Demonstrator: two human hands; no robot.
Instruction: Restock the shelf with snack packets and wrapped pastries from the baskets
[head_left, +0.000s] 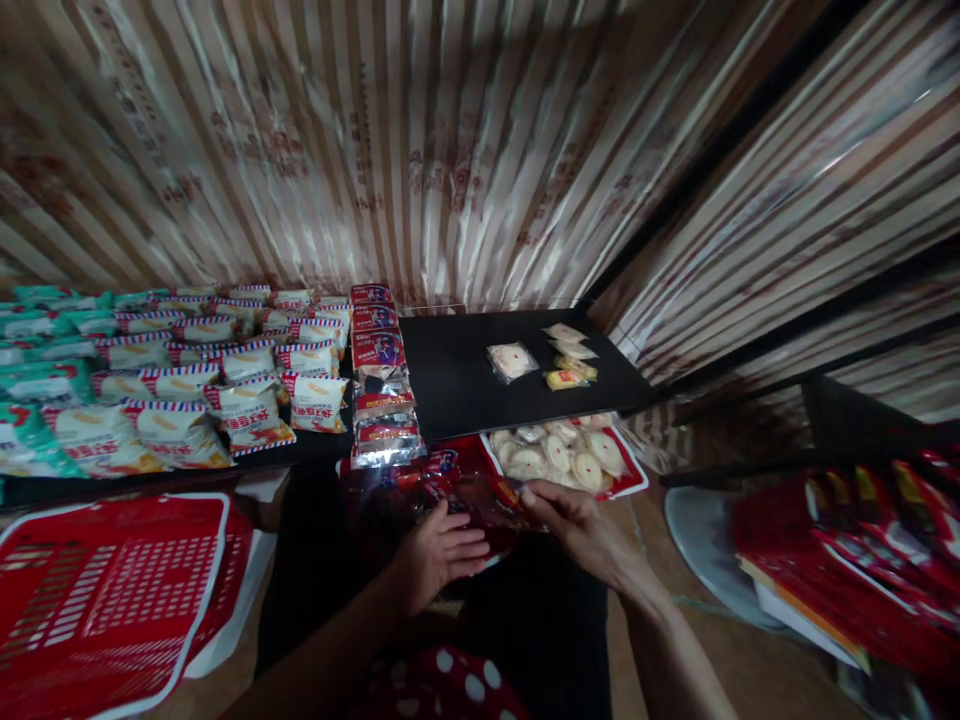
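Note:
My left hand point(442, 553) and my right hand point(577, 522) both grip a large red plastic snack bag point(450, 490) held in front of me, fingers curled on its lower edge. Just beyond it lies an open red pack of pale round biscuits point(562, 455). On the black shelf point(457, 390) behind, a few small wrapped snacks point(512, 360) lie loose, and a row of red packets point(379, 350) runs along its left side.
Rows of white, red and blue striped snack bags point(225, 385) and green packets point(37, 380) fill the shelf at left. A red plastic basket point(97, 590) sits at lower left. Red boxes point(847, 560) are stacked at right. Striped foil sheeting point(450, 150) covers the wall.

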